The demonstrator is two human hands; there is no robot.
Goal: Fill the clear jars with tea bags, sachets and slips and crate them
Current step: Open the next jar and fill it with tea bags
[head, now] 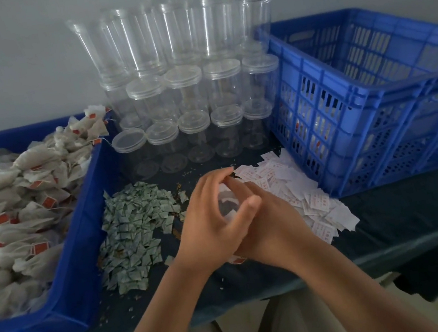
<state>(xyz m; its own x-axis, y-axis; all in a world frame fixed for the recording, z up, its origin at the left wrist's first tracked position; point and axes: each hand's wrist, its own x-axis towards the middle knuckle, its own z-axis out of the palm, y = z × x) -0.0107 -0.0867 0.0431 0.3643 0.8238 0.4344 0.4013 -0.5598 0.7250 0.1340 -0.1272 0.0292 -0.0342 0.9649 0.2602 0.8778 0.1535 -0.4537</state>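
Both hands meet over the dark table, wrapped around one clear jar (pixel 226 204) that is mostly hidden by fingers. My left hand (pixel 207 223) covers its top and left side. My right hand (pixel 273 229) grips it from the right and below. A red tag shows at the jar's lower end, so something is inside it. Green sachets (pixel 135 227) lie piled to the left of the hands, and white slips (pixel 301 189) to the right. Tea bags (pixel 14 207) with red tags fill the blue tray (pixel 84 207) on the left.
Stacked clear jars with lids (pixel 186 89) stand at the back against the wall. A tall blue crate (pixel 365 122) sits at the right, with some filled jars dimly visible through its slats. Tea crumbs are scattered on the dark cloth.
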